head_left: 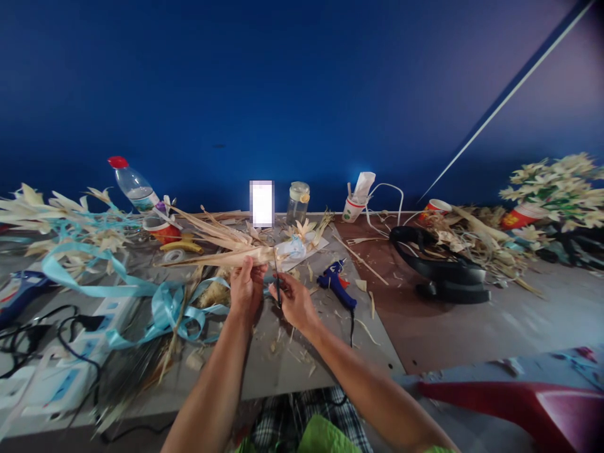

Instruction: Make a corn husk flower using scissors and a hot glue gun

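My left hand is closed round a bundle of dried straw-coloured husk leaves that stretches to the left over the grey board. My right hand is closed on a pair of dark scissors, whose blades point up at the husk just right of my left hand. A small pale flower wrapped in light blue lies just beyond the husk tip. Husk scraps litter the board under both hands.
A blue glue gun lies right of my hands. Light blue ribbon coils at left near power strips. A bottle, glass jar, paper cups, a black strap and husk flowers stand behind.
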The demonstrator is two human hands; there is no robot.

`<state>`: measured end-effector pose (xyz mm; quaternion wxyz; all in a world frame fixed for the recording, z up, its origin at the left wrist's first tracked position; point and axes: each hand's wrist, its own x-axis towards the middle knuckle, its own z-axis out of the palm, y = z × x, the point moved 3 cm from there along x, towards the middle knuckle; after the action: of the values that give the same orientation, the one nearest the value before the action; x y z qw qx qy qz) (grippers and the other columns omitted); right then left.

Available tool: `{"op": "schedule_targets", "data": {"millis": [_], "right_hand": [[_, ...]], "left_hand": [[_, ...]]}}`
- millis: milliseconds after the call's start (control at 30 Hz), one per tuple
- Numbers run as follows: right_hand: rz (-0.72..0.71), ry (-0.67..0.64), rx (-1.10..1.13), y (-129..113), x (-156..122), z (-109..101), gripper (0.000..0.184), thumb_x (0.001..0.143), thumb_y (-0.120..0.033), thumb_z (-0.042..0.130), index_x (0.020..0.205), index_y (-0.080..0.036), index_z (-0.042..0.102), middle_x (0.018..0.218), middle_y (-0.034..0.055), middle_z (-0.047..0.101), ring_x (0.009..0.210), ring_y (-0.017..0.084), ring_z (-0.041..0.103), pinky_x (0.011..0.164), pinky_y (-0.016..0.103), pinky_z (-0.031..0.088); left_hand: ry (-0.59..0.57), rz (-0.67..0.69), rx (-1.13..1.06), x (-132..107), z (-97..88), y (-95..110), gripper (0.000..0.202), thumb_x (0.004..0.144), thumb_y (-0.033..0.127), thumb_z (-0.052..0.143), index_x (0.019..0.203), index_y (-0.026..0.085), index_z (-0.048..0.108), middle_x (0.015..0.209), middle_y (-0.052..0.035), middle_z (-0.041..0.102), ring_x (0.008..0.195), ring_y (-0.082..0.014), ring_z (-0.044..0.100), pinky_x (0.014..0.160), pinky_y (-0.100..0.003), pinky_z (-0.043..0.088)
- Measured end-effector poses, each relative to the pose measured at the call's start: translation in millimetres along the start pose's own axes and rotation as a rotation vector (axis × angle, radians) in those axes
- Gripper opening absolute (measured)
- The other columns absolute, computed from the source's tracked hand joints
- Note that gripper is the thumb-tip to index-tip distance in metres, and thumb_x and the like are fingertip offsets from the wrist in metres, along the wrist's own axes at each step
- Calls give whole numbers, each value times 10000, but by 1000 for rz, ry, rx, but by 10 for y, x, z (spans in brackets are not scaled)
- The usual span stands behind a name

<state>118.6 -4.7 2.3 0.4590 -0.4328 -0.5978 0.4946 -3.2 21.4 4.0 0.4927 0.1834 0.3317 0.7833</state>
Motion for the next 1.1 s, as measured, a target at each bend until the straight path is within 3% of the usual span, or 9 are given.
{"op": "schedule_targets", "data": {"millis": [100, 267, 733, 1100], "right_hand": [[37, -11, 30, -18, -9, 13, 285, 754, -299, 580, 1007, -170, 591, 686, -9, 596, 615, 123, 565, 602, 235, 456], [-19, -1, 7, -16, -22, 10, 275, 761, -312, 575, 998, -172, 569, 738, 3, 604, 641, 125, 562, 596, 228, 438], [-64, 16, -267, -23, -40, -37, 206, 793, -336, 533, 912, -183, 601, 722, 9, 599, 623, 131, 529, 588, 221, 417], [-41, -10, -216, -3, -30, -44, 148, 777, -300, 540, 838, -184, 608, 704, -3, 588, 635, 125, 515, 583, 217, 408]], "left_hand": [[16, -17, 11, -2, -12, -2, 258, 673, 376, 725, 612, 157, 602, 532, 18, 585, 500, -96, 534, 657, -287, 500], [30, -32, 22, -14, -2, -3, 277, 663, 387, 732, 626, 149, 596, 538, 22, 589, 493, -90, 526, 667, -287, 500], [8, -56, -42, -18, 28, -6, 230, 682, 338, 712, 607, 182, 560, 518, 39, 562, 484, -82, 491, 687, -298, 494], [35, -51, -46, 21, -20, -19, 213, 692, 321, 693, 606, 194, 545, 497, 49, 532, 460, -84, 469, 657, -293, 486]]}}
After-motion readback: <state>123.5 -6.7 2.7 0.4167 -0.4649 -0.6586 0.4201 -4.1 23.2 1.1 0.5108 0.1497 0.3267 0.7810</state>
